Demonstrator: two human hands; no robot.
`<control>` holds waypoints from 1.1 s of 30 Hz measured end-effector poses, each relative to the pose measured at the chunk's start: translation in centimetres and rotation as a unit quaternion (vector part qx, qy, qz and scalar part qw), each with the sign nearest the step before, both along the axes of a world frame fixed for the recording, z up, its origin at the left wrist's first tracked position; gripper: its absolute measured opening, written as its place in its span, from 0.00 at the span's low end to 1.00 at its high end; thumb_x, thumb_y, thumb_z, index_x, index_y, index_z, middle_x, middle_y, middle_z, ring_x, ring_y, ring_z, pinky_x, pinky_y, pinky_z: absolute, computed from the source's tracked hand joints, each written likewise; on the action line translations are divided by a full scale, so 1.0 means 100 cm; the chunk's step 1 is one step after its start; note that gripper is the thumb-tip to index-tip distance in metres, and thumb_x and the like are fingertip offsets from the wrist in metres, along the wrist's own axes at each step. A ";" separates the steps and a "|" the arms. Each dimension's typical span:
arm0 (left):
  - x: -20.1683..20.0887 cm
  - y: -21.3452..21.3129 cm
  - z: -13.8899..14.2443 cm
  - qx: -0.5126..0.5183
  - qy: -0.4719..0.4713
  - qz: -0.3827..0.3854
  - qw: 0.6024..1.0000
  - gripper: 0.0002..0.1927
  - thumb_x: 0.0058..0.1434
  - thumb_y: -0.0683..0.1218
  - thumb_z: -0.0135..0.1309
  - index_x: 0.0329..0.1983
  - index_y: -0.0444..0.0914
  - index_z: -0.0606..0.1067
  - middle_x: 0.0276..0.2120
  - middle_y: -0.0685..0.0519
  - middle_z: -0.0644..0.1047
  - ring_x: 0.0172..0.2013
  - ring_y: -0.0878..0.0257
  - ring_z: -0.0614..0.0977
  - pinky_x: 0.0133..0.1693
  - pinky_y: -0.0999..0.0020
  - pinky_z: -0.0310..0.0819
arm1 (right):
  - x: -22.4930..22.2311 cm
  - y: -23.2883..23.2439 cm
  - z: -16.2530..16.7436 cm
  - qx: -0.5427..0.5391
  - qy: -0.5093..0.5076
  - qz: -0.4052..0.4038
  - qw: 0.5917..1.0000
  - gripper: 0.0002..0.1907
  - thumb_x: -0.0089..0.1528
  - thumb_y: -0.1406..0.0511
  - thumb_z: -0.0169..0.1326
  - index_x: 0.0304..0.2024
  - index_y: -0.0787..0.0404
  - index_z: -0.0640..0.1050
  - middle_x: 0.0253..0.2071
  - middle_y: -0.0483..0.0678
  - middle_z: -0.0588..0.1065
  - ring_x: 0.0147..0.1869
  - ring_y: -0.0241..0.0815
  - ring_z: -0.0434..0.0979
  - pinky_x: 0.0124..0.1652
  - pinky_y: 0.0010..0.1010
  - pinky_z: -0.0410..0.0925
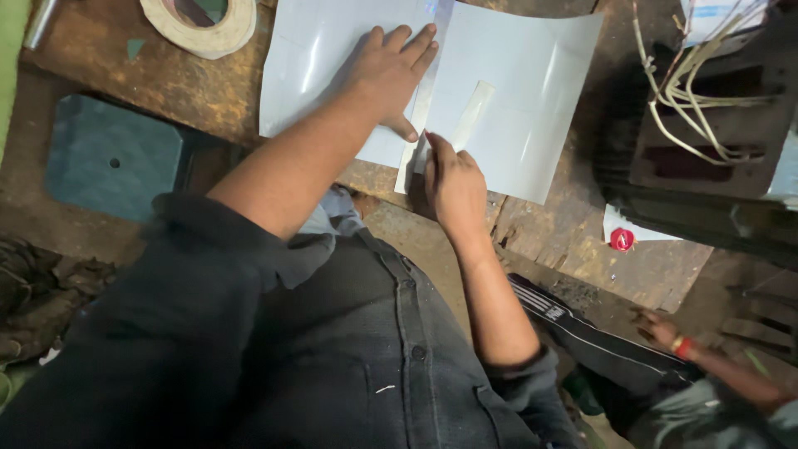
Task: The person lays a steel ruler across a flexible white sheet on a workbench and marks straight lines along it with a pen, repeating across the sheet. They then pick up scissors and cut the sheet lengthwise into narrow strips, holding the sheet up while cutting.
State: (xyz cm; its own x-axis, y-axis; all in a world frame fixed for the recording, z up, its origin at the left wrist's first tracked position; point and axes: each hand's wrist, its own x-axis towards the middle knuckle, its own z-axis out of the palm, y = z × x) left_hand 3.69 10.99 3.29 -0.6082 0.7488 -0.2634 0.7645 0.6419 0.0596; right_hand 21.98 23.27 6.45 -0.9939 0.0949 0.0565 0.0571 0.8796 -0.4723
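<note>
Head view: two hands flatten a pale sheet (pixel 507 100) on a worn wooden counter (pixel 166 83).

Left hand (pixel 386 71) lies palm-down, grip released, fingers spread on the sheet's left part. Right hand (pixel 453 183) presses a fingertip at the sheet's near edge, beside a narrow strip (pixel 472 112); nothing grasped. Tape roll (pixel 199 25) sits far left. Another person's hand (pixel 665 333) rests near right.
</note>
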 end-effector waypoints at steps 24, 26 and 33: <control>0.004 0.019 0.001 -0.059 0.009 0.008 0.998 0.76 0.31 0.72 0.73 0.77 0.33 0.52 0.75 0.41 0.50 0.68 0.42 0.56 0.64 0.46 0.51 | 0.028 -0.020 0.026 0.072 -0.156 0.034 0.984 0.20 0.66 0.63 0.53 0.61 0.60 0.75 0.33 0.63 0.77 0.38 0.63 0.78 0.38 0.51 0.71; 0.002 0.018 0.002 -0.058 0.006 0.006 0.998 0.76 0.31 0.73 0.73 0.76 0.32 0.52 0.75 0.41 0.50 0.68 0.42 0.56 0.64 0.46 0.50 | 0.050 -0.020 0.029 0.027 -0.096 0.034 0.994 0.22 0.64 0.65 0.53 0.61 0.61 0.74 0.40 0.66 0.77 0.44 0.65 0.77 0.42 0.51 0.71; 0.017 0.000 -0.003 -0.126 0.104 0.030 0.986 0.54 0.50 0.62 0.68 0.74 0.35 0.60 0.76 0.44 0.52 0.72 0.45 0.53 0.65 0.43 0.50 | -0.017 0.041 0.003 0.040 0.067 -0.030 0.997 0.24 0.68 0.71 0.50 0.68 0.61 0.71 0.57 0.56 0.77 0.61 0.60 0.73 0.60 0.46 0.66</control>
State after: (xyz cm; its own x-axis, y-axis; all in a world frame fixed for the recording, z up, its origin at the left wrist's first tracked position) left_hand 5.40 10.98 3.01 -0.7102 0.6363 -0.3012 0.7033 0.6608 -0.2623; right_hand 20.26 27.37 6.76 -0.9697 0.1435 0.1976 0.0519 0.9117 -0.4076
